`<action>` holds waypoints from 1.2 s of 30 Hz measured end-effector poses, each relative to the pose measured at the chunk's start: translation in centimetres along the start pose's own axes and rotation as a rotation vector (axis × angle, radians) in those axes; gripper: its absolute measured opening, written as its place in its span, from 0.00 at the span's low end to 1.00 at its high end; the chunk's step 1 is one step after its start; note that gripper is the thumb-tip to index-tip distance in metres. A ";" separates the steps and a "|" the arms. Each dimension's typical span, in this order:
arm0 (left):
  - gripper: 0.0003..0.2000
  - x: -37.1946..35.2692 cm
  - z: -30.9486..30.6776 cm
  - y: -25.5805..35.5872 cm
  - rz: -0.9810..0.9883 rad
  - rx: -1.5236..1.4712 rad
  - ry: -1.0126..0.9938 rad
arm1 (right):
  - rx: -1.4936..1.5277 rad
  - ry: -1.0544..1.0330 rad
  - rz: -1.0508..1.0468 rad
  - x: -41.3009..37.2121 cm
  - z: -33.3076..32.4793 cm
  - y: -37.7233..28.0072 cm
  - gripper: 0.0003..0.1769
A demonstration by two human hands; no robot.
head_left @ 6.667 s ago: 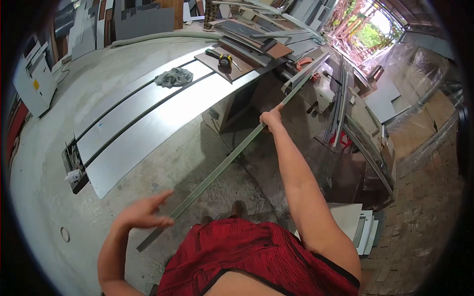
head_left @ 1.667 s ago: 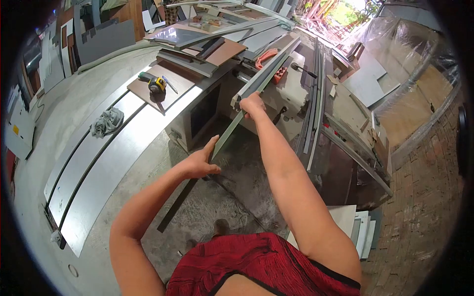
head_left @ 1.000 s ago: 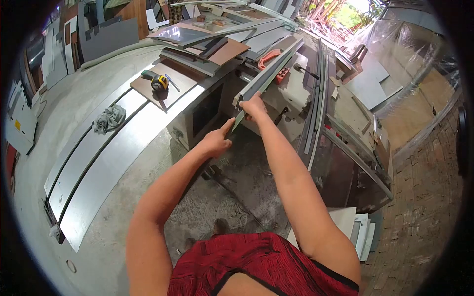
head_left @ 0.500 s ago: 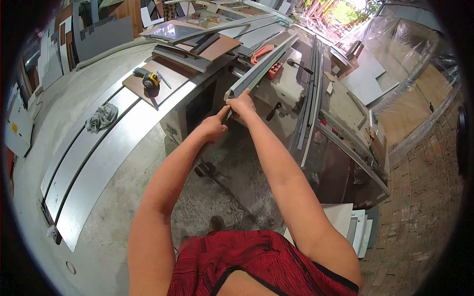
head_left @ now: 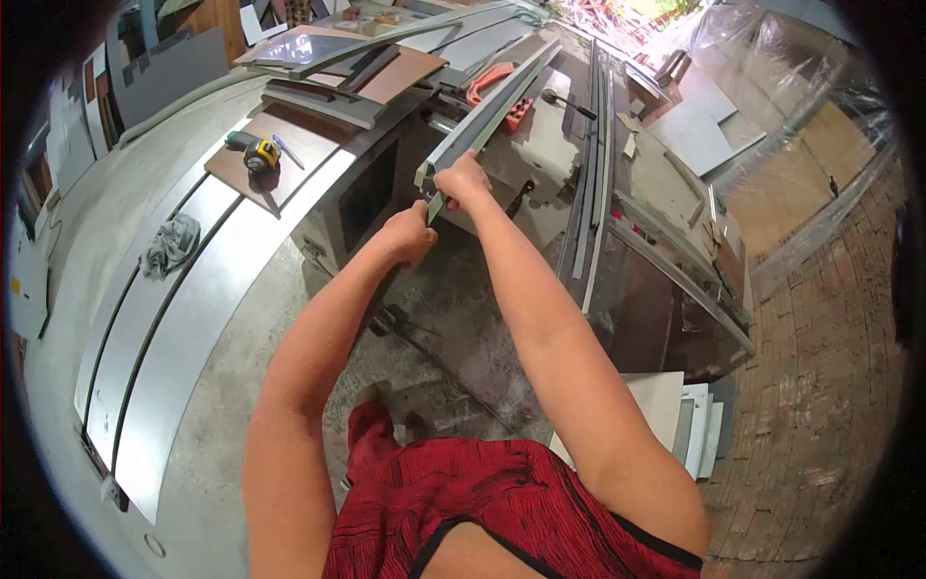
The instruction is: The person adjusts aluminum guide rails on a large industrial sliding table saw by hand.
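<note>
A long narrow strip with a greenish face (head_left: 436, 206) runs beside the metal saw fence (head_left: 461, 138), its near end sticking out past the fence toward me. My left hand (head_left: 409, 234) is closed around this near end. Just ahead of it, my right hand (head_left: 463, 181) also grips the strip, close against the end of the fence. The undersides of both hands' grips are partly hidden. Beyond the right hand, an orange-red push handle (head_left: 490, 83) and a red block with holes (head_left: 518, 116) lie either side of the fence.
On the sliding metal table (head_left: 207, 289) at left lie a grey rag (head_left: 172, 245) and a brown board (head_left: 231, 176) bearing a tape measure (head_left: 259, 155) and a blue pen (head_left: 287, 151). Long strips (head_left: 590, 183) lie at right. White panels (head_left: 656, 405) stand by my right side.
My left hand's extended index finger has curled in, and the hand now grips the strip's end. More of the strip shows between my hands. The view has shifted slightly.
</note>
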State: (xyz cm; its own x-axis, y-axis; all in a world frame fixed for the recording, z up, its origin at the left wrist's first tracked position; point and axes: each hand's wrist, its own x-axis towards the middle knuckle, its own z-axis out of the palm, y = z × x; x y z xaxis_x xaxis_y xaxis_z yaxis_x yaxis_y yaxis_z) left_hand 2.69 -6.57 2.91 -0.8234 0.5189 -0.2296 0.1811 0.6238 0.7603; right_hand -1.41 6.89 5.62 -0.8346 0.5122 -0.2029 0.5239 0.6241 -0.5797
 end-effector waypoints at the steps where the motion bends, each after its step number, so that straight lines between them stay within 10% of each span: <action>1: 0.13 0.4 -0.1 0.0 0.005 -0.023 -0.013 | 0.001 0.005 -0.001 0.2 -0.1 -0.1 0.40; 7: 0.17 2.1 -1.2 0.9 0.000 -0.049 -0.024 | -0.044 0.051 0.034 2.6 -0.2 -1.0 0.37; 11: 0.19 4.1 -1.3 0.0 0.001 -0.161 -0.100 | -0.165 -0.043 0.052 3.6 -0.9 -1.9 0.52; 14: 0.25 5.2 -1.2 -0.8 -0.015 -0.326 -0.229 | -0.174 0.008 0.049 3.3 -1.4 -2.5 0.32; 21: 0.45 -0.1 -1.2 -5.4 0.194 -0.429 -0.286 | -0.099 0.029 0.032 6.3 -2.0 -1.2 0.30; 30: 0.48 -8.3 -4.9 -3.3 0.004 -0.380 -0.522 | -0.054 0.051 0.001 10.3 -1.8 -0.2 0.33; 36: 0.46 -8.9 -1.8 -5.0 0.290 -0.154 -0.140 | -0.048 0.044 0.028 10.1 -3.0 -0.9 0.30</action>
State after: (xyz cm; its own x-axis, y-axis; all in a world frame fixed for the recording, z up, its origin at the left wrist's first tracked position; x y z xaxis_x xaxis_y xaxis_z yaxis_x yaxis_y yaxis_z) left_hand 8.18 -15.39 2.22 -0.6659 0.7433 -0.0640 0.3043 0.3490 0.8863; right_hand -9.77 13.24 6.43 -0.8118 0.5544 -0.1834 0.5554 0.6362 -0.5355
